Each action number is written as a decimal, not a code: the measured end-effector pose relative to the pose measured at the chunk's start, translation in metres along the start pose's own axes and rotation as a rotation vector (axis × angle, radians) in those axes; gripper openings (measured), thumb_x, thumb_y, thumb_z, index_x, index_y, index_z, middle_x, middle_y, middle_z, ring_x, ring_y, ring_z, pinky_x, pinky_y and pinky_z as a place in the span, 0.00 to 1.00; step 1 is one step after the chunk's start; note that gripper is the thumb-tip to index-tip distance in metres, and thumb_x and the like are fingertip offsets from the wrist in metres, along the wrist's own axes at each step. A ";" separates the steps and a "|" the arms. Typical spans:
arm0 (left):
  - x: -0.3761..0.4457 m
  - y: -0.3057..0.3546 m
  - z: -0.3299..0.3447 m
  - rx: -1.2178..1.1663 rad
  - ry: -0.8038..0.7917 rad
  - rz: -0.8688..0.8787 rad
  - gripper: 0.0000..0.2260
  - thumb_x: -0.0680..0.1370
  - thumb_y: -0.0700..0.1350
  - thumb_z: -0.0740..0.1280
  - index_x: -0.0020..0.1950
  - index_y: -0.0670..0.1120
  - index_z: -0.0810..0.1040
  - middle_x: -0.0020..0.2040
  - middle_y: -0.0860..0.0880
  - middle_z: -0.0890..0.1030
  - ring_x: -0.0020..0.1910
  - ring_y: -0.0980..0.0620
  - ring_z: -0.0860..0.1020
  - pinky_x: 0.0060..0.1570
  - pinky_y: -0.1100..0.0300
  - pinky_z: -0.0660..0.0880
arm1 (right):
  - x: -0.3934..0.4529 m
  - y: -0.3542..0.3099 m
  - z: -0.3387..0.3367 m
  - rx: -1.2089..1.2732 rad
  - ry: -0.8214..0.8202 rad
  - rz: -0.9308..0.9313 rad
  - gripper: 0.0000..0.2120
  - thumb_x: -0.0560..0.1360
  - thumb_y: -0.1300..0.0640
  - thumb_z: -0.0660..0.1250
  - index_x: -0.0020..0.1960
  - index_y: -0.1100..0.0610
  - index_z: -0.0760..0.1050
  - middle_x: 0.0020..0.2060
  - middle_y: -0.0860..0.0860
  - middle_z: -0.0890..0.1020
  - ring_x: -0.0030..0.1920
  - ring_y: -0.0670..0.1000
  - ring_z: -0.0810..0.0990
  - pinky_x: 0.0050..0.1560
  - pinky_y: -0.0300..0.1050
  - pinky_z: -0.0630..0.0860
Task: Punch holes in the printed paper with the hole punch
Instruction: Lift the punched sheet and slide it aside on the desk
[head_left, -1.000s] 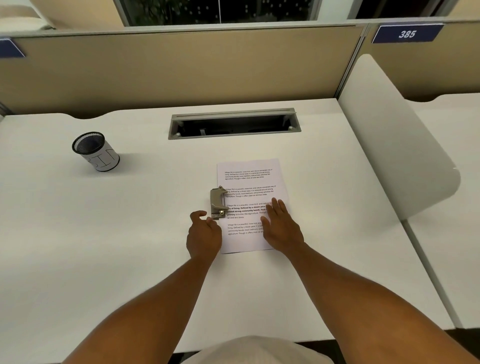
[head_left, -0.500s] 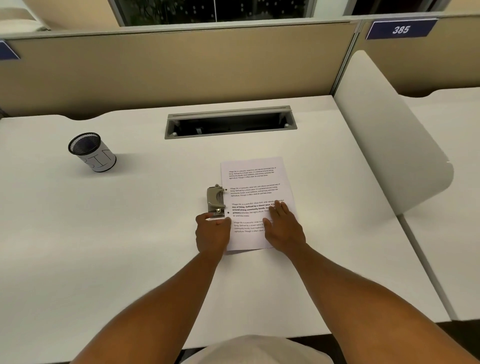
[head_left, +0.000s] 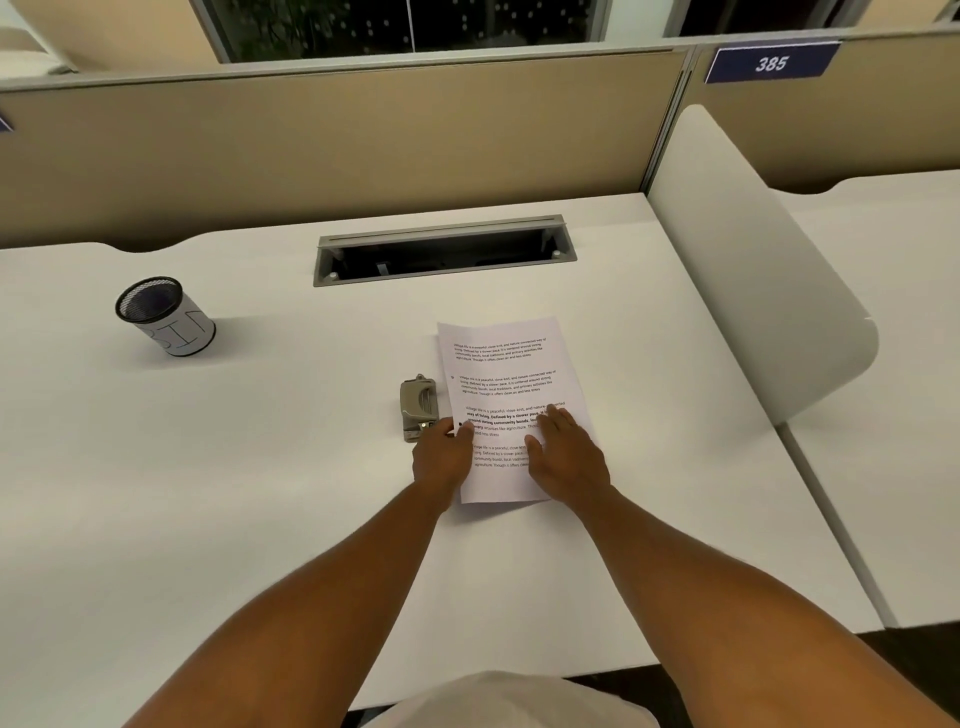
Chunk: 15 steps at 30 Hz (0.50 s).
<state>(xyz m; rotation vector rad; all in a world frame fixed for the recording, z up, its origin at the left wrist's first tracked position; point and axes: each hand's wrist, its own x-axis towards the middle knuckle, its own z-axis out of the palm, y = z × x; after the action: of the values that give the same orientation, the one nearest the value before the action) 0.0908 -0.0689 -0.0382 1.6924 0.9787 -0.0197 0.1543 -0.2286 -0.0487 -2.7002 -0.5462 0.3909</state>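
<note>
The printed paper (head_left: 506, 374) lies flat on the white desk (head_left: 260, 493), with two small dark holes at its left margin. A grey metal hole punch (head_left: 417, 406) sits just left of the sheet, a narrow gap between them. My left hand (head_left: 441, 457) is at the paper's lower left edge, thumb on top of the sheet, fingers curled near the punch's near end. On the sheet's lower right part my right hand (head_left: 566, 452) rests flat, fingers spread, covering some text.
A black mesh cup with a white label (head_left: 165, 318) stands at the left. A recessed cable tray (head_left: 444, 249) is set in the desk behind the paper. A white divider panel (head_left: 753, 270) bounds the right side, a beige partition the back.
The paper has slid right, out of the hole punch, which now lies apart from it. My left hand moved from beside the punch onto the sheet's left edge.
</note>
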 end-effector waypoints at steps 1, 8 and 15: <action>0.001 0.002 0.000 0.004 0.000 0.013 0.12 0.81 0.50 0.62 0.60 0.50 0.80 0.57 0.50 0.83 0.53 0.47 0.81 0.59 0.48 0.78 | 0.001 0.000 -0.001 0.013 0.006 0.009 0.24 0.81 0.48 0.55 0.73 0.57 0.64 0.76 0.52 0.62 0.76 0.52 0.58 0.73 0.53 0.61; 0.005 0.013 -0.007 -0.018 0.026 0.139 0.09 0.84 0.49 0.58 0.53 0.51 0.77 0.48 0.52 0.82 0.42 0.56 0.80 0.37 0.65 0.73 | 0.014 0.000 -0.017 0.139 0.086 0.123 0.25 0.80 0.47 0.57 0.73 0.57 0.63 0.76 0.53 0.62 0.76 0.54 0.60 0.72 0.53 0.64; 0.010 0.028 -0.021 -0.041 0.042 0.281 0.11 0.84 0.47 0.57 0.53 0.45 0.78 0.49 0.48 0.80 0.45 0.51 0.81 0.42 0.61 0.78 | 0.036 -0.005 -0.038 0.357 0.200 0.284 0.26 0.78 0.46 0.61 0.71 0.59 0.63 0.70 0.56 0.69 0.68 0.59 0.70 0.67 0.56 0.70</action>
<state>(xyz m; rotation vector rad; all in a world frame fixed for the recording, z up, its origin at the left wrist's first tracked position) 0.1048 -0.0465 -0.0128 1.7843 0.7597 0.2205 0.1976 -0.2204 -0.0194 -2.4311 -0.0281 0.2574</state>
